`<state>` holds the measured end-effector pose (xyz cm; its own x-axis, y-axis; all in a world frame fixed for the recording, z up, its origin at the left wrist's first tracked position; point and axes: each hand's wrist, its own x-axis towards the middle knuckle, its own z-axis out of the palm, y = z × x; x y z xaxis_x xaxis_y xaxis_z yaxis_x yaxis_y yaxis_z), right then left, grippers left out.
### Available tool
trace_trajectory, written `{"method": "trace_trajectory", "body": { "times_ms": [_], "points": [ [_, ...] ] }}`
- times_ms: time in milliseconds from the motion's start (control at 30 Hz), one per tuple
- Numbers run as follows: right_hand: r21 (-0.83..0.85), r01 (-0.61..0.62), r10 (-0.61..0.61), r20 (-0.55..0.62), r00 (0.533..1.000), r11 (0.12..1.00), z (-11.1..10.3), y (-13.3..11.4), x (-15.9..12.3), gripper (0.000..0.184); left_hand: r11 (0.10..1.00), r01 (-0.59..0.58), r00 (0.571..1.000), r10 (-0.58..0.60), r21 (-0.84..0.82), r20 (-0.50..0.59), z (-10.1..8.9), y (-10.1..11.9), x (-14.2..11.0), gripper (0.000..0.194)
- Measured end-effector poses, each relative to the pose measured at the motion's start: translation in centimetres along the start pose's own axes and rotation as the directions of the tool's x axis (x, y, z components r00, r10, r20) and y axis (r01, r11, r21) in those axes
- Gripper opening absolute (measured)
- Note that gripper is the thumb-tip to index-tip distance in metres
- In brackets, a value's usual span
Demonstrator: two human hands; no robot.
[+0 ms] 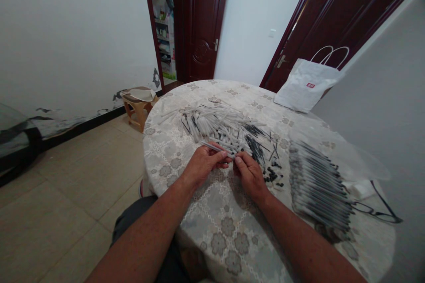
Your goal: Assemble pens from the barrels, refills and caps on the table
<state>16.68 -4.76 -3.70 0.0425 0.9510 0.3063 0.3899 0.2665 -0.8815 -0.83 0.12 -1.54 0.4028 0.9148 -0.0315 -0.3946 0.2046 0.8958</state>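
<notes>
My left hand (pixel 206 161) is closed around a whitish pen barrel (pixel 215 147), which slants down to the right. At its lower end, the fingers of my right hand (pixel 247 170) are pinched together; any small part between them is hidden. Just beyond both hands lies a loose pile of pale pen barrels (pixel 215 121). Thin black pen refills (pixel 256 148) are heaped to the right of that pile. Closer to my right wrist, small black pen parts (pixel 272 176) are scattered on the cloth.
The round table has a flowered tablecloth (pixel 229 234). On its right side are a row of pens (pixel 318 190) on clear plastic and eyeglasses (pixel 381 216). A white paper bag (pixel 305 86) stands at the back right. A stool (pixel 137 108) is left of the table.
</notes>
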Motion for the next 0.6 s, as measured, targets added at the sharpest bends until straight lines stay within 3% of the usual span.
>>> {"method": "trace_trajectory", "body": {
  "times_ms": [167, 467, 600],
  "points": [
    [0.087, -0.064, 0.062, 0.025, 0.998, 0.994, 0.0, 0.1, 0.1, 0.043, 1.0, 0.005, 1.0, -0.005, -0.004, 0.014, -0.2, 0.4, -0.1, 0.028],
    [0.269, -0.234, 0.232, 0.039, 0.972, 0.934, 0.1, 0.4, 0.3, 0.049, 1.0, -0.009, 0.999, 0.01, 0.008, -0.042, -0.7, 1.1, -0.1, 0.03],
    [0.19, -0.141, 0.137, 0.032, 0.99, 0.972, -0.4, 0.2, 0.3, 0.037, 0.995, -0.032, 0.999, 0.035, 0.095, -0.031, -0.5, 1.1, 0.0, 0.028]
  ]
}}
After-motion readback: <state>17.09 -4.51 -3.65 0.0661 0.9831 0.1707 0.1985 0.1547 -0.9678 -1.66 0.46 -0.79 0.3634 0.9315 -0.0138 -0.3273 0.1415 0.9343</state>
